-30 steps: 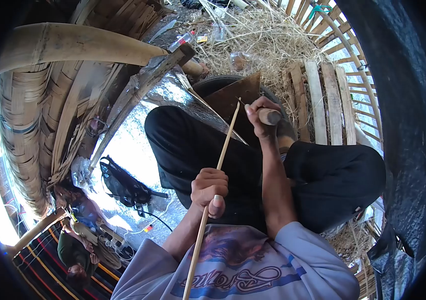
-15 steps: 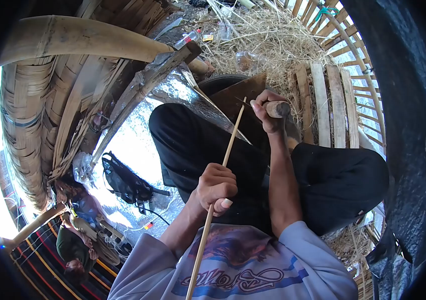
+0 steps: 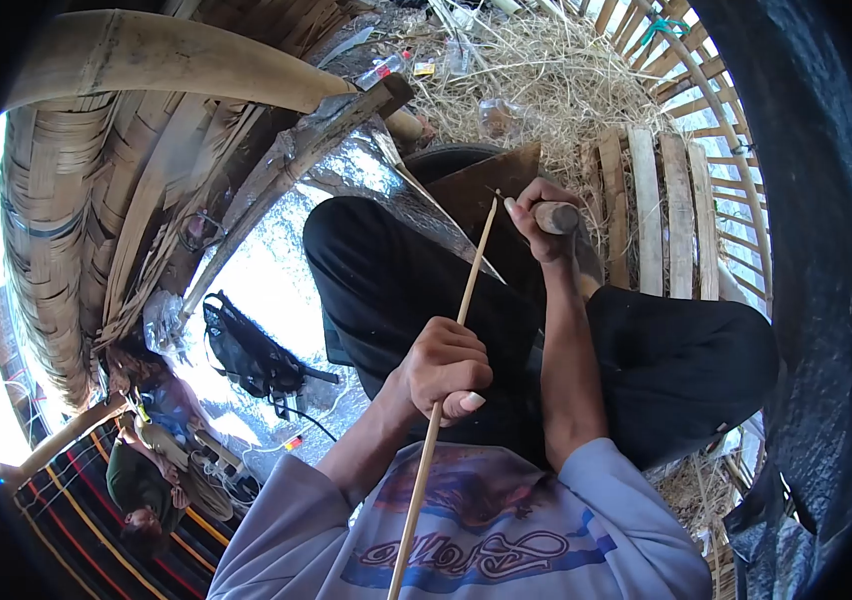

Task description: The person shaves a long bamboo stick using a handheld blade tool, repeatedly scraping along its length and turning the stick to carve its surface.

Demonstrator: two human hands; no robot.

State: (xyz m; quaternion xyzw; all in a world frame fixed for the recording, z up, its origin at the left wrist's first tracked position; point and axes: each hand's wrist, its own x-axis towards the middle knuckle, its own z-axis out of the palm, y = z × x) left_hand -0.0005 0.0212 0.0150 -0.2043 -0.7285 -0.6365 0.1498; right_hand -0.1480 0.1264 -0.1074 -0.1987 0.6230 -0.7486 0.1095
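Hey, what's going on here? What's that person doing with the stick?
Somebody is sitting with bent knees, holding a thin, pale stick in their left hand. Their right hand grips a round wooden handle close to the stick's far tip. The stick slants over their black trousers and shirt, its near end out of the picture.

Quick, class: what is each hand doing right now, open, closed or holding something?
Left hand: closed in a fist around the pale stick.
Right hand: closed, holding a thick wooden handle.
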